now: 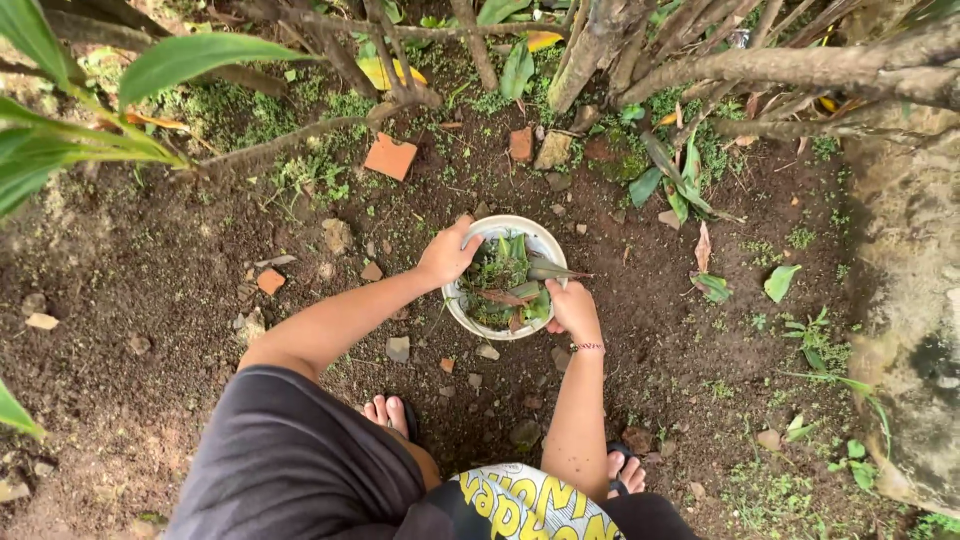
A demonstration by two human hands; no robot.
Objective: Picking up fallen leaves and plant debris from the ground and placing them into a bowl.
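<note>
A white round bowl [520, 228] sits on bare soil, filled with green leaves, weeds and a few brown leaves [503, 280]. My left hand [446, 253] grips the bowl's left rim. My right hand [573, 308] holds the bowl's right rim, fingers curled over the edge; a bead bracelet circles that wrist. Both my feet, in dark sandals, stand on the soil just below the bowl.
Broken red brick pieces [390, 156] and small stones lie scattered on the soil. Woody branches and trunks [600, 45] cross the top. Long green leaves [60, 140] hang at the left. A mossy rock [915, 300] rises at the right.
</note>
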